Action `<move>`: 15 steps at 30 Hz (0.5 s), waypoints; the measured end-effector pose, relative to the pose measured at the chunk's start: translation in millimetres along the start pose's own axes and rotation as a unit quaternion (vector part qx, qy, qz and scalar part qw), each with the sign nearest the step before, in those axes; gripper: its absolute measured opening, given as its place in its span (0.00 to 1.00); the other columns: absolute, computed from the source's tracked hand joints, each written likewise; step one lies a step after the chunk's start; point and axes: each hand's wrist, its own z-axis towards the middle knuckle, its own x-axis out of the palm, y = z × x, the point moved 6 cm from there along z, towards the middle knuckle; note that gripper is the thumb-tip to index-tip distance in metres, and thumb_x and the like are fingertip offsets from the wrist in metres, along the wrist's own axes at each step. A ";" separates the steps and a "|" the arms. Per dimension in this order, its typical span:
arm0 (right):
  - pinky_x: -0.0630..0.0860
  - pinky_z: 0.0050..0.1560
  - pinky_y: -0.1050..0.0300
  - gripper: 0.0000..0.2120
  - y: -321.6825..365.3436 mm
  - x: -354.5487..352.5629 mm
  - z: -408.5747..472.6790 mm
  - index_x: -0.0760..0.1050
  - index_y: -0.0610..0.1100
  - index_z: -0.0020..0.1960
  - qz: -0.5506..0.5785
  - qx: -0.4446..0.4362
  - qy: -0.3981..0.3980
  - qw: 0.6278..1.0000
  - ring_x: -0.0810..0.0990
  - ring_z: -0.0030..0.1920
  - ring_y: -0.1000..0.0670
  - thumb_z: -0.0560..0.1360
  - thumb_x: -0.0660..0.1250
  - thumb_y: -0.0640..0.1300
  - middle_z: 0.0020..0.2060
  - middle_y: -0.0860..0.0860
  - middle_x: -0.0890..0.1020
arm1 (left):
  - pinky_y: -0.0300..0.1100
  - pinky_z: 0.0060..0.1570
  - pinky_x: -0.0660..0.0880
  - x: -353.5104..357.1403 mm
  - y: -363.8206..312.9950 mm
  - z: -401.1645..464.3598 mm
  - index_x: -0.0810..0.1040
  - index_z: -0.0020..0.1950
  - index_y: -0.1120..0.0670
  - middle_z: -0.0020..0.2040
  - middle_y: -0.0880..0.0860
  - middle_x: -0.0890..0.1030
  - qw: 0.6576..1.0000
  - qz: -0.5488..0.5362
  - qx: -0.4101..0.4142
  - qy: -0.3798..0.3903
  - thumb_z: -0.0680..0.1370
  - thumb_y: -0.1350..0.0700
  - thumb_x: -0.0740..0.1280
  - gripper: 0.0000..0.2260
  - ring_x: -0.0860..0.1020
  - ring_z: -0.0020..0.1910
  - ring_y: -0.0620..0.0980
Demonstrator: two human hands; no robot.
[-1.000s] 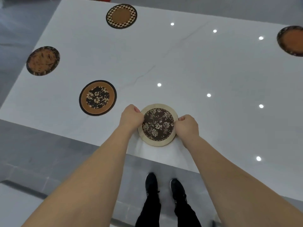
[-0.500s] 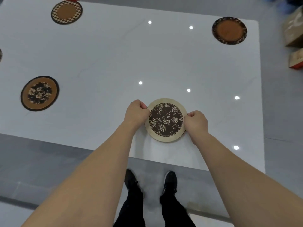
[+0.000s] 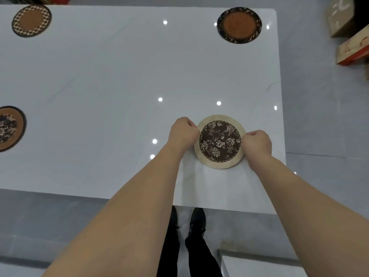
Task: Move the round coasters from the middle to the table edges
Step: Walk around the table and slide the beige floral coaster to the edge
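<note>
Already most coasters sit out by the rim of the table (image 3: 119, 76), so the job looks well along. Taking the floral coaster (image 3: 219, 141) as the mark and going left to right: far to its left, cut off by the frame, an orange coaster (image 3: 10, 127) lies near the table's front side. Up and far left of the mark, a checkered coaster (image 3: 31, 20) lies close to the far rim. The left hand (image 3: 183, 132) is curled, fingers pinching the left rim of the floral coaster. That coaster sits low over the table or on it, which I cannot tell, near the front right corner but short of either edge. The right hand (image 3: 257, 143) is curled likewise, pinching the coaster's right rim. Straight up from the mark, a dark-rimmed coaster (image 3: 239, 25) rests by the far right corner.

By my reckoning, the middle of the table as seen holds no coaster, and the floral one is the last in hand. What is left appears to be setting it nearer the corner and letting go. Any coasters beyond the frame cannot be judged.
</note>
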 end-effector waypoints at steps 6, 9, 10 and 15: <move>0.68 0.36 0.58 0.08 -14.5 -13.1 12.1 0.74 0.43 0.43 0.002 0.011 -0.001 1.000 0.72 0.36 0.51 0.69 0.58 0.35 0.37 0.52 0.75 | 0.39 0.37 0.70 17.7 -3.3 -3.4 0.74 0.41 0.56 0.38 0.49 0.76 1.000 0.010 -0.010 -0.001 0.72 0.65 0.62 0.06 0.73 0.39 0.50; 0.67 0.40 0.57 0.10 -24.5 -16.3 11.6 0.75 0.43 0.46 -0.007 0.012 0.003 1.000 0.74 0.42 0.47 0.69 0.58 0.36 0.41 0.50 0.76 | 0.39 0.35 0.70 23.3 0.4 -9.9 0.75 0.42 0.57 0.40 0.51 0.77 1.000 0.026 -0.014 0.005 0.73 0.65 0.62 0.05 0.74 0.39 0.50; 0.67 0.40 0.57 0.10 -27.4 -16.9 10.8 0.75 0.43 0.47 -0.008 0.012 0.007 1.000 0.74 0.42 0.47 0.69 0.58 0.37 0.42 0.50 0.76 | 0.38 0.35 0.69 24.5 1.5 -12.0 0.75 0.42 0.57 0.40 0.51 0.78 0.999 0.032 -0.014 0.006 0.73 0.65 0.62 0.05 0.74 0.39 0.50; 0.63 0.32 0.59 0.08 -42.7 -20.3 6.6 0.68 0.45 0.34 -0.021 0.021 0.040 0.999 0.67 0.34 0.46 0.66 0.56 0.34 0.32 0.50 0.71 | 0.39 0.34 0.70 33.3 8.2 -26.7 0.77 0.44 0.56 0.41 0.50 0.79 0.998 0.066 -0.015 0.006 0.72 0.64 0.61 0.07 0.76 0.39 0.50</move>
